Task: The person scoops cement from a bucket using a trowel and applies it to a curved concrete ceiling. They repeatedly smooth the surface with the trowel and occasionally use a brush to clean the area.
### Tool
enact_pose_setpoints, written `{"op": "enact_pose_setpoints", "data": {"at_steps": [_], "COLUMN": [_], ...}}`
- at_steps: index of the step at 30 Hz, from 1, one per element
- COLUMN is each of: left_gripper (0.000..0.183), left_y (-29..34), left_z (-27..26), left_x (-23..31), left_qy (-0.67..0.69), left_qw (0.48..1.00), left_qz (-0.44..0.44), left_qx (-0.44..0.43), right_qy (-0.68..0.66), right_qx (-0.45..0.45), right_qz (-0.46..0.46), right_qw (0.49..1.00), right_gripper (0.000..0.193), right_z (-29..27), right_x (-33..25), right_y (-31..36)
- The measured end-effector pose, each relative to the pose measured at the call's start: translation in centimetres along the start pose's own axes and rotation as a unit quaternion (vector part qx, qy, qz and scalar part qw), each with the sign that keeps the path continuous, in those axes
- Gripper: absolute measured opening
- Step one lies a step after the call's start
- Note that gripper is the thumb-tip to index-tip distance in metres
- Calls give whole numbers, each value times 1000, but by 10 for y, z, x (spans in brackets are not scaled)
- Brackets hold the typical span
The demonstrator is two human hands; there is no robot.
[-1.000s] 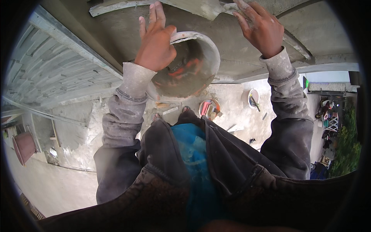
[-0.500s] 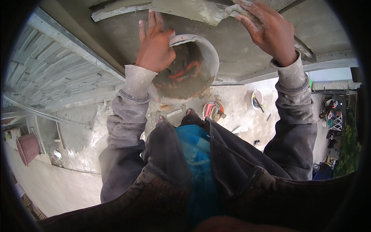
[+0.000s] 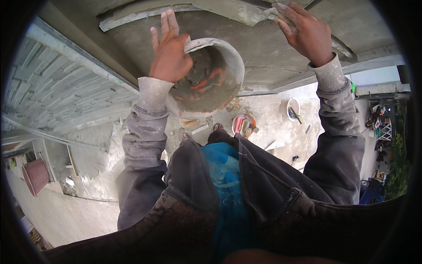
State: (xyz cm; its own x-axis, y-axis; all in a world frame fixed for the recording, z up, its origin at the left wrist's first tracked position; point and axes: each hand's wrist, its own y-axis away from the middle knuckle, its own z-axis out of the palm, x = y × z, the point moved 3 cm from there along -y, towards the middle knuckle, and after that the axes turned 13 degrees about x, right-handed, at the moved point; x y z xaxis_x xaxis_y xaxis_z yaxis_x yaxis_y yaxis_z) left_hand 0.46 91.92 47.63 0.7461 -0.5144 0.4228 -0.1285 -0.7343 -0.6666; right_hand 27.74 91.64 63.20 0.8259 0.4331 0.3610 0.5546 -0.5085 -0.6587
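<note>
My left hand (image 3: 169, 55) is at the left rim of a round bucket (image 3: 235, 66). Thumb and forefinger close on that rim while the other fingers stretch upward. Wet grey mortar (image 3: 198, 81) lies inside, with orange-red patches showing through. Up at the top right, my right hand (image 3: 310, 37) is closed round the handle end of a mortar-coated trowel (image 3: 235, 11). Its flat blade reaches left along the grey plastered surface (image 3: 263, 53), and its far side is cut off by the frame. A pale-edged strip (image 3: 145, 15) runs just beyond my left fingertips.
Below on the floor stand a bucket with pinkish and brown items (image 3: 245, 125) and a pale bucket with a dark-handled tool (image 3: 291, 110). Ribbed grey panelling (image 3: 57, 83) rises on the left, near a reddish-brown tub (image 3: 35, 177). My feet (image 3: 217, 127) are on the floor.
My left hand and the bucket have shifted slightly left in the picture. The trowel and my right hand have moved a little up and right, widening the gap between my hands.
</note>
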Motion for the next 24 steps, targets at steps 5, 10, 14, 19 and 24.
{"op": "enact_pose_setpoints", "data": {"at_steps": [5, 10, 14, 19, 24], "left_gripper": [33, 50, 52, 38, 30], "left_y": [5, 39, 61, 73, 95], "left_z": [-2, 0, 8, 11, 16], "left_x": [-10, 2, 26, 51, 61], "left_qy": [15, 180, 334, 311, 379], "left_qw": [1000, 969, 885, 890, 864], "left_qz": [-2, -155, -320, -333, -316], "left_qx": [7, -63, -43, 29, 95], "right_qy": [-35, -188, -95, -30, -196], "right_qx": [-47, -176, -241, -329, -362], "right_qz": [50, 127, 107, 119, 245], "right_qw": [997, 958, 960, 936, 877], "right_gripper": [33, 35, 30, 40, 38], "right_z": [-41, -54, -5, 46, 59], "right_x": [34, 0, -50, -82, -104], "right_y": [58, 142, 165, 192, 230]}}
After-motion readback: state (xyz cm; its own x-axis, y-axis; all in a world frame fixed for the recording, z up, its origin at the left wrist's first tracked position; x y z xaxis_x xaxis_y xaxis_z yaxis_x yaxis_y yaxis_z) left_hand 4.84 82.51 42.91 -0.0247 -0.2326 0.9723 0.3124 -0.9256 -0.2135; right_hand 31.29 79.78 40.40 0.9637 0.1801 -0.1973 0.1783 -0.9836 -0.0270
